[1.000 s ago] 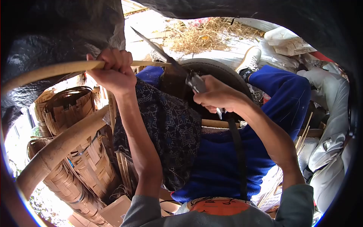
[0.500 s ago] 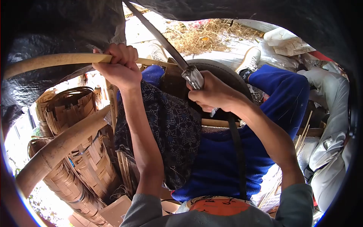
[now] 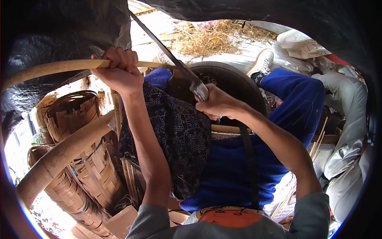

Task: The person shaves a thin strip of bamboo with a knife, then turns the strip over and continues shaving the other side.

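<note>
I have the strip (image 3: 59, 66) in front of me at chest side, its long axis running left to right in a shallow arch. It comes in from the left edge past the black sheet (image 3: 36, 47), passes through my left grip (image 3: 121, 75), and its other end points right, dipping slightly toward the knife (image 3: 161, 46). That left grip is curled tight, fingers wrapped over the strip. My right grip (image 3: 219, 101) is closed around the knife's handle; the blade slants away from it, forward and to the left, tip outermost. The strip's right part meets the blade in my view, but I cannot tell whether they touch.

Below the right grip lies a tyre (image 3: 234, 71). A patterned dark cloth (image 3: 175, 139) hangs over the left leg, and blue trousers (image 3: 294, 101) cover the legs. One pale shoe (image 3: 263, 63) sits forward, on the right. On my left, a thick pole (image 3: 63, 155) slopes across woven baskets (image 3: 81, 187). Ahead, tangled shavings (image 3: 211, 38) are heaped on a bright, sunlit floor (image 3: 153, 20).
</note>
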Demonstrator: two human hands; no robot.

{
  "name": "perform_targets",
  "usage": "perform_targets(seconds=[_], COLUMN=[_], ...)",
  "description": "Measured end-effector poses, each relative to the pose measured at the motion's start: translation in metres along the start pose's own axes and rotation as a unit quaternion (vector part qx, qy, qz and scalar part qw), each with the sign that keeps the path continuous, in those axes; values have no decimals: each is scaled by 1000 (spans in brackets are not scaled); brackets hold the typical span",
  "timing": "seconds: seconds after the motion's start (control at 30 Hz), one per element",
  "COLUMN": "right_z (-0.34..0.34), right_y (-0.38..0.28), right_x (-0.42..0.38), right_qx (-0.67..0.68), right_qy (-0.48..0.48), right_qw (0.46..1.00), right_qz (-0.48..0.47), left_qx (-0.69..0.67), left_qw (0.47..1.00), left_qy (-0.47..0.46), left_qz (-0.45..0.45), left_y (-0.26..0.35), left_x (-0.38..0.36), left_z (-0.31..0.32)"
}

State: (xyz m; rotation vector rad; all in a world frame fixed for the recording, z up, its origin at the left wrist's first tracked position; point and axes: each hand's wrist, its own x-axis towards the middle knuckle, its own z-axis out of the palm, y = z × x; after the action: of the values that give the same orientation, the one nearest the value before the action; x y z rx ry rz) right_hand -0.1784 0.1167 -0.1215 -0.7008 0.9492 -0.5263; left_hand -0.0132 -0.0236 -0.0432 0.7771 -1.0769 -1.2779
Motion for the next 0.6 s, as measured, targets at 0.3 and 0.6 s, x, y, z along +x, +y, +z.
perform_targets(seconds=[0.3,0.6], right_z=[-13,-20], right_y=[-13,55], right_x=[-4,24], right_qx=[-31,-45], right_qy=[48,49], right_qw=[997,994], right_qz=[-49,92], left_qx=[5,-7], left_qw=[1000,1000], left_qy=[5,-8], left_qz=[-2,-6], left_y=[-1,0], left_x=[2,4], left_z=[1,4])
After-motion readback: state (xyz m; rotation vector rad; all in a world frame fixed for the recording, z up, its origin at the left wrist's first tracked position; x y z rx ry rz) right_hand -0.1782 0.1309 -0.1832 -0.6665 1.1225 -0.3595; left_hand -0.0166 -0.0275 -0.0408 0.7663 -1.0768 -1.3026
